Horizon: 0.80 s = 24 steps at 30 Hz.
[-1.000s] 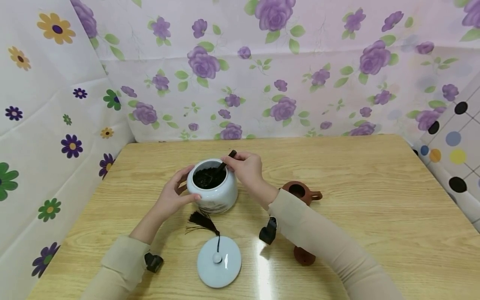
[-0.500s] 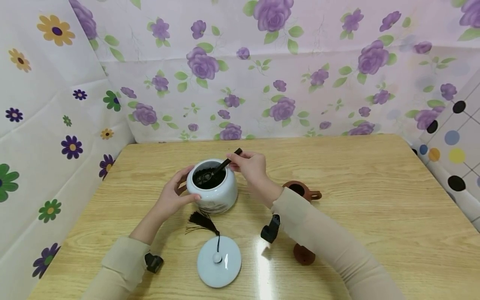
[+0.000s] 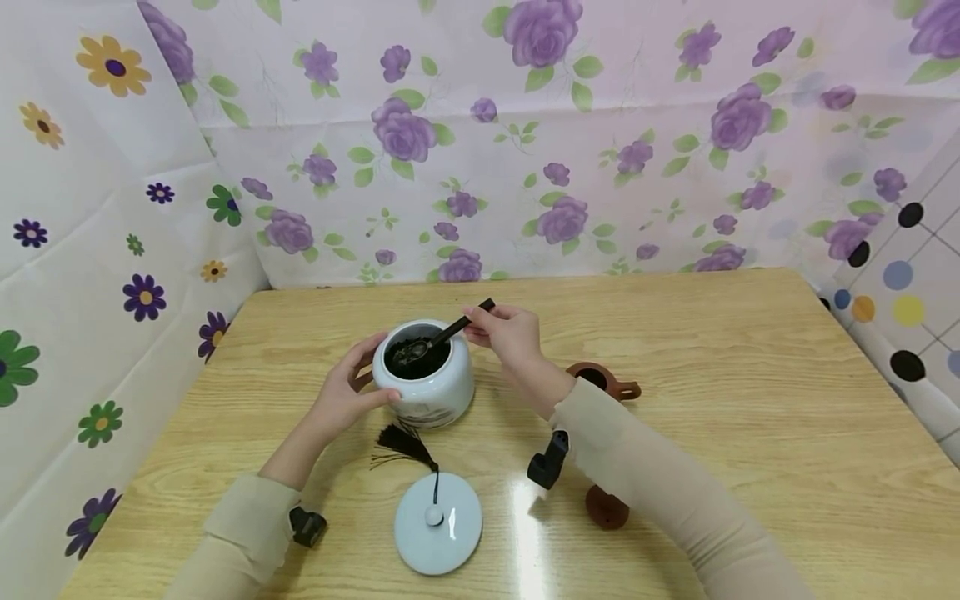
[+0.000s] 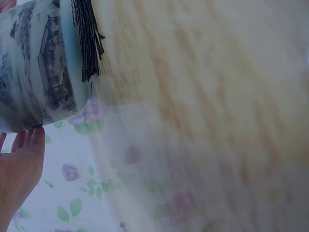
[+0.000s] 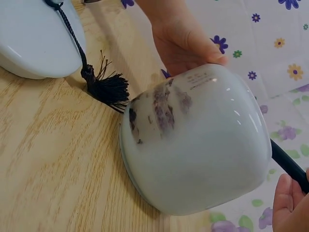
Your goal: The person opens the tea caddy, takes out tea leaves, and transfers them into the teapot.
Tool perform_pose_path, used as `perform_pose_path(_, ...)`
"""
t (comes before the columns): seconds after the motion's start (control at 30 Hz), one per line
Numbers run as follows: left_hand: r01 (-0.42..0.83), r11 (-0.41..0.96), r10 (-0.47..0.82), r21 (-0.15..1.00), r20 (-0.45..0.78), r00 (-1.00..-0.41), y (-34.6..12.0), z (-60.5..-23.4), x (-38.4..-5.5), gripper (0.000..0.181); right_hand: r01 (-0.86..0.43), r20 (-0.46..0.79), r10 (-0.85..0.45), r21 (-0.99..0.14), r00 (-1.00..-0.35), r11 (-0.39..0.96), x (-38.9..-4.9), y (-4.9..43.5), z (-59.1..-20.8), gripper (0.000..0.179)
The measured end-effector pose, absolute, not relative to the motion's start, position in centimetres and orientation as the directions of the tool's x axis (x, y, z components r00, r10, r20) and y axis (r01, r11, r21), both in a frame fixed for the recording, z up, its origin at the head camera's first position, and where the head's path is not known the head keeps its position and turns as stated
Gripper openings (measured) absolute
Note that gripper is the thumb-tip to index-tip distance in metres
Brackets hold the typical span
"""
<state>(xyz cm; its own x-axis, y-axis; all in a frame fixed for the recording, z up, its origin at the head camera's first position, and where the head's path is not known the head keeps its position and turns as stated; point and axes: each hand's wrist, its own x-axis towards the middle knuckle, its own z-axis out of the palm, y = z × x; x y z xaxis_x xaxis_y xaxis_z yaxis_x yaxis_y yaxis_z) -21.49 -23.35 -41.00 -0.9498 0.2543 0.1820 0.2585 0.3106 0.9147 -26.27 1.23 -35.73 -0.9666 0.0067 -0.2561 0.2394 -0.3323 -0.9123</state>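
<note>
A: Your black-handled scoop (image 3: 450, 331) leans over the rim of the white porcelain jar (image 3: 444, 397), its bowl among dark loose leaves (image 3: 432, 365). Your right hand (image 3: 513, 337) pinches the handle near its top; your left hand (image 3: 347, 390) is curled round the jar's side.

B: What might trip you up?

A: Tilting the scoop could shed leaves over the rim, and a loose pinch could let the handle roll. If your left hand slackened, a knock might shift the jar.

B: Anything in your way?

A: The jar's lid (image 3: 441, 540) lies nearer you on the surface (image 3: 750, 375), its tassel (image 3: 405, 443) by the jar's foot. Your right sleeve (image 3: 645, 467) partly hides a clay teapot (image 3: 612, 385) and could brush it.
</note>
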Motion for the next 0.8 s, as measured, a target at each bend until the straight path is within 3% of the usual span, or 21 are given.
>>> perform_pose_path(0.8, 0.238, 0.321, 0.242, 0.917, 0.164, -0.956, -23.3, -41.2, -21.6, 0.08, 0.199, -0.225, 0.018, -0.895, -0.974, -0.4, -25.3, 5.4, -34.1, 0.01)
